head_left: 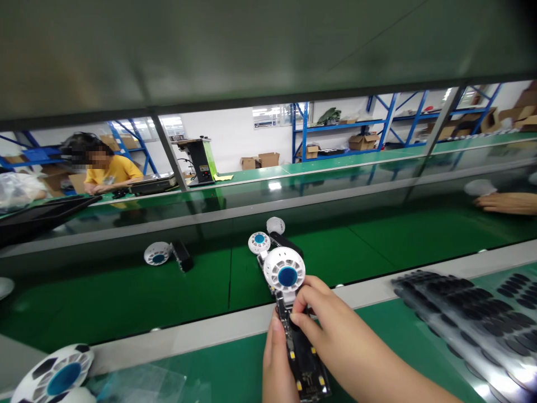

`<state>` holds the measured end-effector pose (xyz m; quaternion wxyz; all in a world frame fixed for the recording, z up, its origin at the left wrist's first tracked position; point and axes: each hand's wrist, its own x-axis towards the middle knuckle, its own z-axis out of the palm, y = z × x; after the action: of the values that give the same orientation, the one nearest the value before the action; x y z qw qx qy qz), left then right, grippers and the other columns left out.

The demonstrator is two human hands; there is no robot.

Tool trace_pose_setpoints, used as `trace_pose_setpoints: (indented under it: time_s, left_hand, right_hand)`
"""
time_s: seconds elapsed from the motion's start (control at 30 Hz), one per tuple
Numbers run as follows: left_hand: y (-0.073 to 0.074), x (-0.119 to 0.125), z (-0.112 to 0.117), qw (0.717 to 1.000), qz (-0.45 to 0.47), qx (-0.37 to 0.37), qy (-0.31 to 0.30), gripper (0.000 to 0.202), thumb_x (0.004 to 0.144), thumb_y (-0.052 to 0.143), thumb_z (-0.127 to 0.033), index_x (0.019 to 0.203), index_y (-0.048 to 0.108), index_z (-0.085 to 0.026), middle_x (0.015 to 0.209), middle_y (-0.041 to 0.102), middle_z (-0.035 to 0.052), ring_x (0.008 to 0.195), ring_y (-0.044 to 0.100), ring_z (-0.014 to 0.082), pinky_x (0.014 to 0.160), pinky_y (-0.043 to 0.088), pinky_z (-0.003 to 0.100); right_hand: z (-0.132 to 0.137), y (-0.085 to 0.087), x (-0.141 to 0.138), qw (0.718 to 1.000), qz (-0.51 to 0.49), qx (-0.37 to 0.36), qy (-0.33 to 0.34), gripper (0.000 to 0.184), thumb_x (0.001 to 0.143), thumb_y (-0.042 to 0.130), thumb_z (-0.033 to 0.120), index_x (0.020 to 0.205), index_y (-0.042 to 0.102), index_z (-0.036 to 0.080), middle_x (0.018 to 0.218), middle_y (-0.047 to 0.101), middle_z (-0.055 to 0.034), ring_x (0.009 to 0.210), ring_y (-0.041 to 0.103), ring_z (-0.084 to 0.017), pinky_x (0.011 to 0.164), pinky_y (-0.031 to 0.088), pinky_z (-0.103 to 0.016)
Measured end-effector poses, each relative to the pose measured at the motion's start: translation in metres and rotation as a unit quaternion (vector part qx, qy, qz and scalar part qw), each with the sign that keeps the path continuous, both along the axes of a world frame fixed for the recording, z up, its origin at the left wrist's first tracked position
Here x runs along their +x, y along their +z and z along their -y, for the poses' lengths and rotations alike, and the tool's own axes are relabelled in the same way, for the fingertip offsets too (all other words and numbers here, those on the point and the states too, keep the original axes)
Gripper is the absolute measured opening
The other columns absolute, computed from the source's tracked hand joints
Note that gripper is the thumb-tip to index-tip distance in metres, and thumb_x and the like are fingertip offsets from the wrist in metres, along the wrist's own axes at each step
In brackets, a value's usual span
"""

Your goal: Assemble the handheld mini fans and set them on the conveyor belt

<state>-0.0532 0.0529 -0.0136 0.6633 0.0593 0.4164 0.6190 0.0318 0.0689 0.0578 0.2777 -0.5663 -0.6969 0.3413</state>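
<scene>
My left hand (277, 358) is closed around the left side of a black device with a white round head (284, 270), which has a vent-like ring and a blue centre. Its black body (309, 366) carries small yellow squares and tilts up over the bench edge. With thumb and forefinger pinched together, my right hand (321, 316) touches the body just below the white neck. Whatever lies between those fingertips is hidden. Right behind are a similar white head (259, 242) and a white dome-shaped piece (276, 225) on the green belt.
Another such device (158, 253) lies left on the green belt (201, 291). Football-patterned round pieces (54, 372) and clear plastic film (142, 383) sit front left. Sheets of black ovals (465, 313) lie right. A co-worker's hand (505, 203) reaches in; a person in yellow (111, 170) sits across.
</scene>
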Motion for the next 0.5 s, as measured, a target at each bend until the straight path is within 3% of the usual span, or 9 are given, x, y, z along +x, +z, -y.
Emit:
trace_pose_setpoints:
  time_s: [0.17, 0.27, 0.4, 0.5]
  left_hand:
    - [0.004, 0.000, 0.000, 1.000, 0.012, -0.012, -0.004, 0.039, 0.079, 0.049, -0.040, 0.110, 0.056, -0.019, 0.101, 0.066, 0.0081, 0.103, 0.056, 0.0254, 0.085, 0.045, 0.032]
    - [0.008, -0.001, 0.001, 0.999, 0.017, -0.029, -0.024, 0.046, 0.080, 0.048, -0.040, 0.119, 0.048, -0.016, 0.081, 0.070, 0.0082, 0.086, 0.064, 0.0238, 0.077, 0.047, 0.033]
    - [0.011, 0.000, 0.007, 0.994, 0.025, -0.005, -0.109, 0.058, 0.081, 0.038, -0.050, 0.122, 0.044, -0.010, 0.048, 0.063, 0.0053, 0.047, 0.061, 0.0225, 0.052, 0.047, 0.033]
    - [0.011, 0.001, 0.013, 0.990, 0.037, 0.002, -0.140, 0.063, 0.075, 0.041, -0.059, 0.115, 0.053, -0.012, 0.054, 0.065, 0.0082, 0.052, 0.063, 0.0252, 0.052, 0.049, 0.035]
  right_hand:
    - [-0.001, -0.003, 0.003, 0.998, -0.054, -0.016, 0.002, 0.015, 0.079, 0.040, 0.014, 0.066, 0.043, 0.022, 0.098, 0.049, 0.0030, 0.084, 0.051, -0.013, 0.071, 0.042, -0.026]
    - [-0.002, 0.000, 0.006, 0.987, -0.139, -0.077, 0.026, 0.016, 0.081, 0.039, 0.019, 0.065, 0.042, 0.021, 0.101, 0.047, 0.0035, 0.069, 0.054, -0.009, 0.057, 0.044, -0.021]
    - [-0.003, 0.007, 0.010, 0.955, -0.226, -0.185, 0.044, 0.018, 0.080, 0.041, 0.026, 0.063, 0.040, 0.020, 0.104, 0.045, 0.0015, 0.043, 0.046, -0.003, 0.033, 0.035, -0.018]
    - [-0.002, 0.016, 0.013, 0.942, -0.241, -0.229, 0.048, 0.020, 0.077, 0.043, 0.029, 0.061, 0.038, 0.020, 0.104, 0.046, 0.0014, 0.036, 0.042, -0.001, 0.027, 0.029, -0.016]
